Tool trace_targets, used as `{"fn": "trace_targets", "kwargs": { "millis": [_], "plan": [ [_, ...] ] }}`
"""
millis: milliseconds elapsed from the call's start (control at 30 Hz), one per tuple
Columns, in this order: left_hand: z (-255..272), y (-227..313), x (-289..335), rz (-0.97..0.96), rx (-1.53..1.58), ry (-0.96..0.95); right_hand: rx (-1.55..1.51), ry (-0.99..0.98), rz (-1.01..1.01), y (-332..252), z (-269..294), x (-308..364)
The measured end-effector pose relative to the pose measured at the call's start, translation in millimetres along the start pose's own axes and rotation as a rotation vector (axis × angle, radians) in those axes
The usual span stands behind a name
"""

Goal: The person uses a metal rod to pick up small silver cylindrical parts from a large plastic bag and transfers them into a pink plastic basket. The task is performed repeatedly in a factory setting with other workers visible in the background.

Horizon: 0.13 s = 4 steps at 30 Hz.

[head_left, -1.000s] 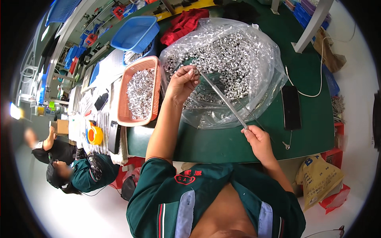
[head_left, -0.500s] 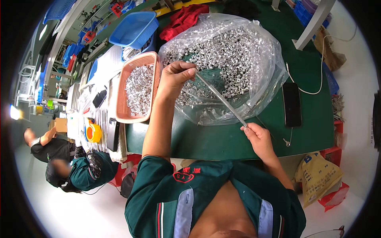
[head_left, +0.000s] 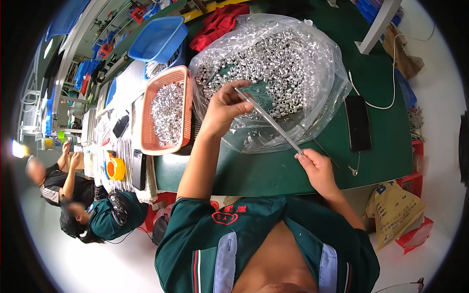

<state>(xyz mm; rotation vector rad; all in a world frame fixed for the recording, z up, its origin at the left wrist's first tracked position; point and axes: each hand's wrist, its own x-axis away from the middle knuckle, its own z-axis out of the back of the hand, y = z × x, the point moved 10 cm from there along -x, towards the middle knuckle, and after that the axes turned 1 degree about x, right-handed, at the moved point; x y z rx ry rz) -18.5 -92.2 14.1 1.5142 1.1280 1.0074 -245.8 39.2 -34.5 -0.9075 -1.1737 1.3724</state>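
My right hand (head_left: 318, 171) is closed on the lower end of a thin metal rod (head_left: 278, 128), thumb along it. The rod slants up and left over a large clear plastic bag (head_left: 326, 115). At its upper end is my left hand (head_left: 227, 110), thumb and forefinger apart with the rod's tip between them. Whether those fingers touch the rod is hard to tell. Many small silver metal sleeves (head_left: 288, 73) lie spread in the open bag, under and beyond both hands. Left of my left forearm stands a pink plastic basket (head_left: 187, 117) full of small silver pieces.
Blue baskets (head_left: 159, 39) and a red cloth (head_left: 217, 27) lie at the far left. A black phone (head_left: 358, 122) and a white cable (head_left: 381, 106) are on the right of the green table (head_left: 273, 176). Two people (head_left: 105, 212) sit at the left.
My left hand has shifted right and slightly nearer along the rod, its thumb and forefinger now wider apart. My right hand still holds the lower end, barely moved.
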Motion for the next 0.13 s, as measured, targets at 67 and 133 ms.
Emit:
{"fn": "trace_targets", "kwargs": {
  "millis": [67,133],
  "plan": [
    [-13.1,-11.4,0.5,0.074,-0.072,-0.133,-0.029,0.007,-0.013,3.1,0.7,-1.5],
    [-28.1,-15.3,0.0,0.099,-0.066,-0.260,-0.068,0.012,-0.041,9.3,2.3,-2.6]
  ]
}}
